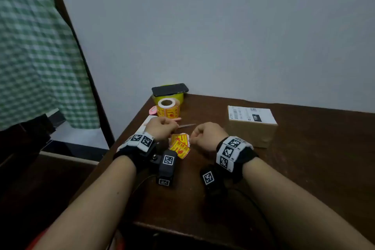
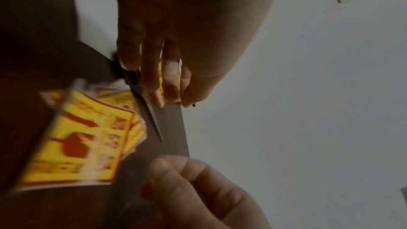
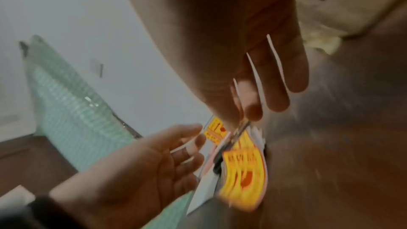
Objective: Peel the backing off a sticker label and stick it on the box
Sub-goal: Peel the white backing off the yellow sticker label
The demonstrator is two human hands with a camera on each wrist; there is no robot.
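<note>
My left hand [image 1: 162, 128] and right hand [image 1: 205, 134] curl above loose stickers [image 1: 179, 146]; whether the fingers pinch anything, I cannot tell. The box [image 1: 251, 124] looks unlabelled.

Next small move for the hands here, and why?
Probably pick one cut label off the pile between the left hand and right hand. Neither plainly holds one, and the box shows no yellow sticker.

Black wristbands [image 1: 233, 154] — white square-coded tags, cables.
</note>
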